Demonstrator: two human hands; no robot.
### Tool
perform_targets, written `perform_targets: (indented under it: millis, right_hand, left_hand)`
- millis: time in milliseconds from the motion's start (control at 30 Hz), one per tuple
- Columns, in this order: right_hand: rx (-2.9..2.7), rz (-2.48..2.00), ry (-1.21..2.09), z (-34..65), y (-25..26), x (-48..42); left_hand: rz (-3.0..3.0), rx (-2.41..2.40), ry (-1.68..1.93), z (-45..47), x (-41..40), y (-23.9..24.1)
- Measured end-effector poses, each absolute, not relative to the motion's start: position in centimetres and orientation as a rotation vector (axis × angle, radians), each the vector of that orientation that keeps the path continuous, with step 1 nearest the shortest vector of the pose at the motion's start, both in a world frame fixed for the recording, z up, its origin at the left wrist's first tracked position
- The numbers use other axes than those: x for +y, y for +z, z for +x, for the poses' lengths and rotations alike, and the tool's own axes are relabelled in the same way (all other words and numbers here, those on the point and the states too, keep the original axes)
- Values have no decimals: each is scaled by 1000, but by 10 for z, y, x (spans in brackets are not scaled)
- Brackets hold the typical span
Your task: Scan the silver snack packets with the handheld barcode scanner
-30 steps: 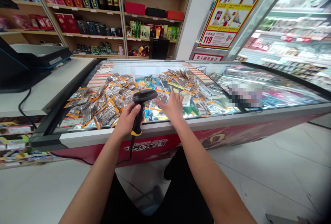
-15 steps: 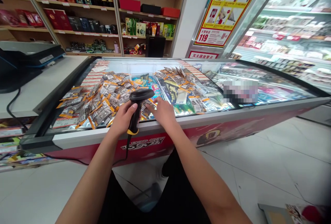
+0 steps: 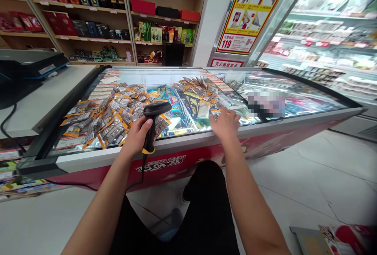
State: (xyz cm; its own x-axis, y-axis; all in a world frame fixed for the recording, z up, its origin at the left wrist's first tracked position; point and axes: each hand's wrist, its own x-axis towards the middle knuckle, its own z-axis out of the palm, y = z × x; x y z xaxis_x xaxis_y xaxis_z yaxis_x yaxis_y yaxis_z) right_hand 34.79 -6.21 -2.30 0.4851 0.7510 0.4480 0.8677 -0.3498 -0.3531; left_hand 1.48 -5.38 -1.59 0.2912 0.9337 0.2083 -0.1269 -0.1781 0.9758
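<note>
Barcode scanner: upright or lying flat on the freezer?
Upright. The left hand grips the barcode scanner by its handle, head on top, cable hanging below, at the freezer front rim.

scanner (image 3: 156, 109): black, yellow band | packets (image 3: 118, 117): silver, orange edges | freezer front (image 3: 176, 160): red

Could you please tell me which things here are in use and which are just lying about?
In use: barcode scanner in left hand; right hand on chest freezer glass; packets inside.
Lying about: poster; bottle shelves; till.
</note>
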Motion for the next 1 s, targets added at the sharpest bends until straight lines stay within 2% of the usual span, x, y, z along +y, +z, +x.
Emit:
perform_targets:
  millis: [100,233,600,1000]
  right_hand:
    - [-1307,-2278,-58,382,-27,-64]
    - [-1407,-1991,172,380,-29,-51]
    - [-1447,-1641,299,240,-18,-24]
    - [-1503,-1574,321,225,-27,-12]
  left_hand:
    - [1431,776,1137,15,-54,-16]
    - [1452,761,1117,15,-56,-16]
    - [1425,752,1139,16,-61,-15]
    - [1408,777,1120,16,-58,-19]
